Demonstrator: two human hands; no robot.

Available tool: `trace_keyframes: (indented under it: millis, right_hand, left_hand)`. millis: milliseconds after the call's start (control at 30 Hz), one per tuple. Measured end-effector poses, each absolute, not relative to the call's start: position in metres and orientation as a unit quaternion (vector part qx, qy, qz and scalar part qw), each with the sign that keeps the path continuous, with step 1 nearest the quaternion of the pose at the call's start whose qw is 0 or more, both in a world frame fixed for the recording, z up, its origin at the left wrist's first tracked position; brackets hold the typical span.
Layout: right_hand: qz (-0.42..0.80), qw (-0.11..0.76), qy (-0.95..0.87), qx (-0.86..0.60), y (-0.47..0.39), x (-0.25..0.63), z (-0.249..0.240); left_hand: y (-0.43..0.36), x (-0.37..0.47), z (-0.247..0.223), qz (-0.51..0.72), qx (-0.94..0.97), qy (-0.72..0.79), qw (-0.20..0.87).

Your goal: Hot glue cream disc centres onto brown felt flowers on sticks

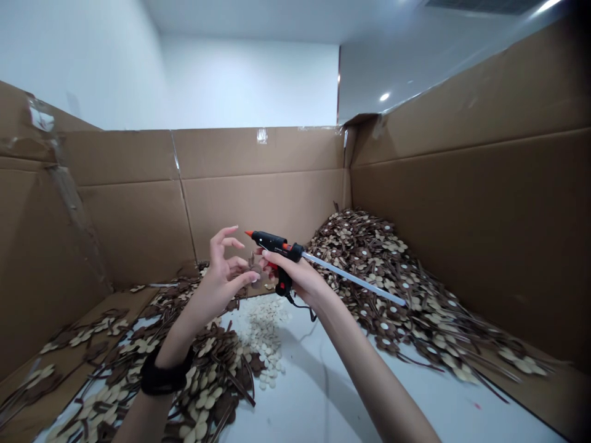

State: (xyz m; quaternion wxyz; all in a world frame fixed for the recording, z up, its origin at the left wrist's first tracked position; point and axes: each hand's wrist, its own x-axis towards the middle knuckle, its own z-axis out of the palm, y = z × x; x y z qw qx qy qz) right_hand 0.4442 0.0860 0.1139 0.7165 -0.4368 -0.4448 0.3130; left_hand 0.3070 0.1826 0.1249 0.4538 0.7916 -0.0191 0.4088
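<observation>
My right hand [295, 274] is wrapped round a black hot glue gun [272, 242] with an orange tip. A long clear glue stick [355, 280] sticks out of its back end, and its cord hangs below the grip. Just left of it, my left hand [226, 267] pinches a small brown flower-shaped piece [255, 271] between thumb and fingers, its upper fingers raised. The gun's tip points left, above the piece and near those raised fingers. Fingers partly hide the piece. Below both hands lies a scatter of small cream discs [265, 338] on the white table.
Brown and cream flower pieces with thin stems form a loose pile [203, 381] on the left. A taller heap [369, 264], many flowers with white centres, rises at the right. Cardboard walls [258, 184] enclose the white table [305, 394] at the back and sides.
</observation>
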Motion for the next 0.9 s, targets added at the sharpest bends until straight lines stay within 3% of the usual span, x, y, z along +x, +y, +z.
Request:
trace_keyframes:
  millis: [333,467,567,633,667,733,800,900]
  right_hand:
    - [0.361,0.721,-0.412,-0.424,0.101,0.44,0.101]
    - [0.285,0.725,-0.423,-0.462,0.096,0.447,0.105]
    - [0.239,0.626,-0.536,-0.514,0.08,0.457,0.113]
    - [0.281,0.5,-0.623,-0.531,0.069,0.464,0.117]
    - [0.289,0.481,-0.637,-0.529,0.066,0.467,0.119]
    - [0.239,0.574,-0.594,-0.51,0.065,0.476,0.119]
    - [0.118,0.751,-0.455,-0.464,0.07,0.487,0.118]
    - [0.026,0.88,-0.269,-0.39,0.079,0.505,0.114]
  left_hand:
    - [0.19,0.304,0.119,0.323,0.838,-0.048,0.437]
    - [0.198,0.298,0.125,0.375,0.841,0.004,0.389]
    - [0.221,0.291,0.132,0.496,0.798,0.075,0.335]
    - [0.243,0.285,0.133,0.574,0.756,0.135,0.284]
    - [0.255,0.282,0.132,0.59,0.748,0.168,0.254]
    - [0.278,0.276,0.125,0.541,0.781,0.244,0.192]
    - [0.299,0.272,0.113,0.374,0.859,0.317,0.148]
    - [0.32,0.275,0.087,0.112,0.917,0.354,0.144]
